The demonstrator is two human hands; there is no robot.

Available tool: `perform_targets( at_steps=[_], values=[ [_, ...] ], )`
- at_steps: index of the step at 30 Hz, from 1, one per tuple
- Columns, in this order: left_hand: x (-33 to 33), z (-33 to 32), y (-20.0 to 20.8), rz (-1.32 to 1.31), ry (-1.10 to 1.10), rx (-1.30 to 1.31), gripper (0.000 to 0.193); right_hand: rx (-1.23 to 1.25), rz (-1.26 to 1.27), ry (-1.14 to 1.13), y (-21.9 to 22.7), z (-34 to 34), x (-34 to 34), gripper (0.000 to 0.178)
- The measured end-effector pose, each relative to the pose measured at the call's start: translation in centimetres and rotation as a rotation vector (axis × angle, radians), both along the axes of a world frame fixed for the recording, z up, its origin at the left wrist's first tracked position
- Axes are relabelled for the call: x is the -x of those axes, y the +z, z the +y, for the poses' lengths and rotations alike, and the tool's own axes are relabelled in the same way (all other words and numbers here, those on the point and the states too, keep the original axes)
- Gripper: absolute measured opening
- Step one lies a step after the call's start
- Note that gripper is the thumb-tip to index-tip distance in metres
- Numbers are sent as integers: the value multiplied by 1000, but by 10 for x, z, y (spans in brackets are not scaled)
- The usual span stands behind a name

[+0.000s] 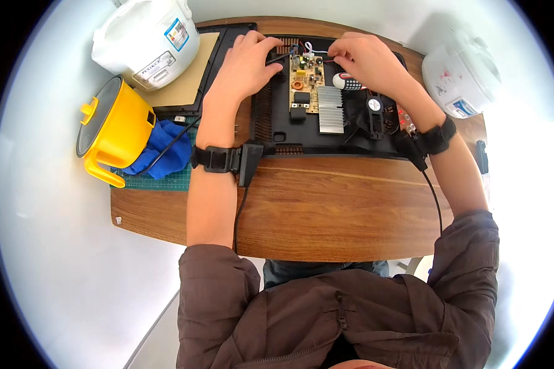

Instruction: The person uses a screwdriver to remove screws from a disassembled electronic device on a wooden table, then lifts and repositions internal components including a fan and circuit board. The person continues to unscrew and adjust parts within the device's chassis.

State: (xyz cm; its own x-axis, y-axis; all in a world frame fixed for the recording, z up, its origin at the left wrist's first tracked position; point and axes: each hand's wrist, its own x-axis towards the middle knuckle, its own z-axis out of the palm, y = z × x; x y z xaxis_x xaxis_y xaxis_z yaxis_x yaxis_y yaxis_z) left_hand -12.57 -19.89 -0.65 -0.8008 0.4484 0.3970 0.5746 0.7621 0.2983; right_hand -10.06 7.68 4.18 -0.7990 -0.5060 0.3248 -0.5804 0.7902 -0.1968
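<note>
An opened black appliance housing (277, 132) lies on the table, with a tan circuit board (317, 67), a ribbed metal heat sink (331, 111) and a black fan (374, 111) inside. At the board's upper left, my left hand (243, 69) has its thumb and forefinger closed about a black cord (282, 58) that leads to the board. My right hand (366, 61), beyond the board's upper right corner, pinches a thin wire (327, 60); its fingertips partly hide the grip. Below that hand lies a white object with dark buttons (346, 81).
At left stand a white rice cooker (148, 43) on a tan-and-black panel (198, 77) and a yellow pot (120, 126) beside a blue cloth (169, 147) on a green mat (184, 178). Another white cooker (458, 77) stands right. Cables trail from devices strapped to both wrists.
</note>
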Motion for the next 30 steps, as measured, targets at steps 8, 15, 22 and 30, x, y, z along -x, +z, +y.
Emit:
perform_targets(
  at_steps=[8, 15, 22, 30],
  values=[
    [11, -10, -27, -131, 29, -33, 72, -141, 73, -39, -13, -3, 41, 18],
    [15, -12, -35, -226, -5, -100, 77, -162, -12, -43, -30, -10, 69, 18],
    [13, -11, -32, -247, -13, -80, 73, 8, -196, -162, -48, -10, 90, 24],
    [14, -9, -35, -205, -1, -79, 72, 36, -213, -237, -53, -20, 80, 26]
  ],
)
